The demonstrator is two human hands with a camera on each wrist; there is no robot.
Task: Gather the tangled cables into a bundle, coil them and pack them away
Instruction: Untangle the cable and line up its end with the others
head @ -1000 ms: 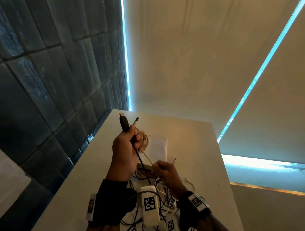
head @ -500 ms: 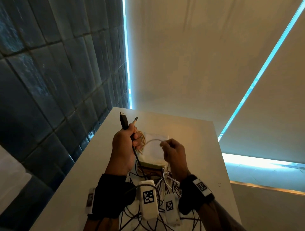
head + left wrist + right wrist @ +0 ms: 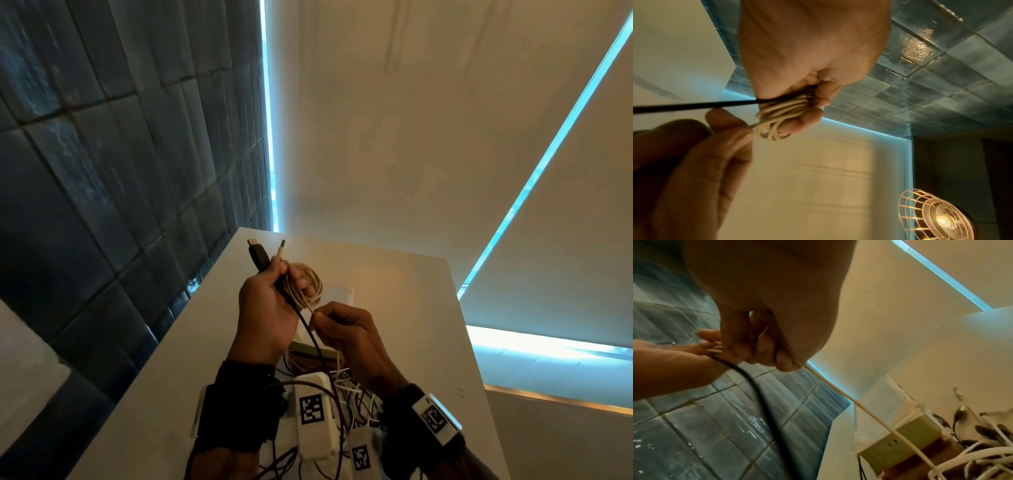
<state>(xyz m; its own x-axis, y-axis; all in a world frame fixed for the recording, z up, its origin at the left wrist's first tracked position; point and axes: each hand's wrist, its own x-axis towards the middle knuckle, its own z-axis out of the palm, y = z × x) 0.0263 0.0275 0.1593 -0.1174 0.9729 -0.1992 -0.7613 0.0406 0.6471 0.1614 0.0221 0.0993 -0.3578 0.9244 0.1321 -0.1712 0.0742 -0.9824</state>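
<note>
My left hand [image 3: 274, 301] is raised above the table and grips a coil of cream cable [image 3: 308, 284] together with a black cable [image 3: 308, 335]. A black USB plug [image 3: 257, 255] and a small white plug [image 3: 281, 247] stick up out of the fist. In the left wrist view the cream coil [image 3: 777, 116] is wound round the fingers and the black cable [image 3: 694, 106] runs off to the left. My right hand [image 3: 346, 329] pinches the cream cable's free strand [image 3: 859, 405] just below the coil. That strand leads down into a tangle of white and dark cables [image 3: 342, 397] on the table.
The white table [image 3: 191, 359] stands against a dark tiled wall [image 3: 102, 171]. A white sheet [image 3: 337, 296] lies beyond the hands, and a green and brown box [image 3: 900, 444] sits beside the tangle. A caged lamp [image 3: 935, 217] glows in the left wrist view.
My right hand came back in from the right and slightly lower, now close under the coil with the cream strand. The left hand stayed raised with the coil and both plugs.
</note>
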